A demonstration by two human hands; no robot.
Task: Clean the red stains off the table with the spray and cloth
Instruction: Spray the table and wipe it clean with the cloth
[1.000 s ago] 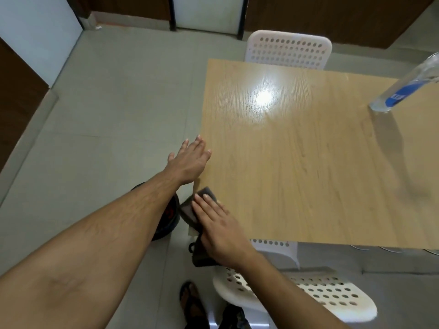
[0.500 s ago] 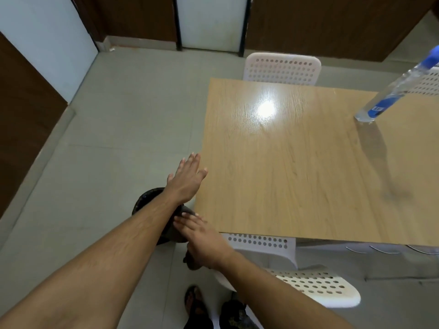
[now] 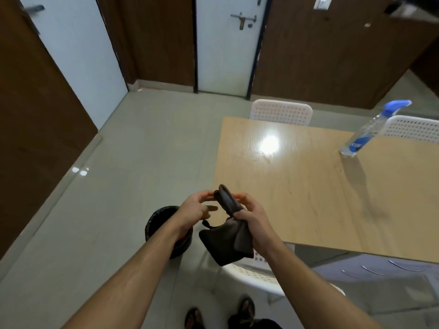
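Your right hand (image 3: 251,217) grips the dark cloth (image 3: 225,238) at its middle, fingers curled; your left hand (image 3: 194,207) pinches its upper end. The cloth runs upright, hanging off the desk (image 3: 308,191) corner. The spray bottle (image 3: 370,131) stands far right.

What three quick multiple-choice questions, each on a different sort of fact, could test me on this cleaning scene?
1. Where is the spray bottle?
A. on the table's far right part
B. on the floor
C. in the bin

2. What colour is the spray bottle's nozzle?
A. red
B. blue
C. green

3. What is happening with the cloth?
A. lying flat on the table
B. held in both hands
C. draped on a chair

Answers: 1 A, it stands on the tabletop near the far right. 2 B, the nozzle is blue. 3 B, the right hand grips it and the left hand pinches its top.
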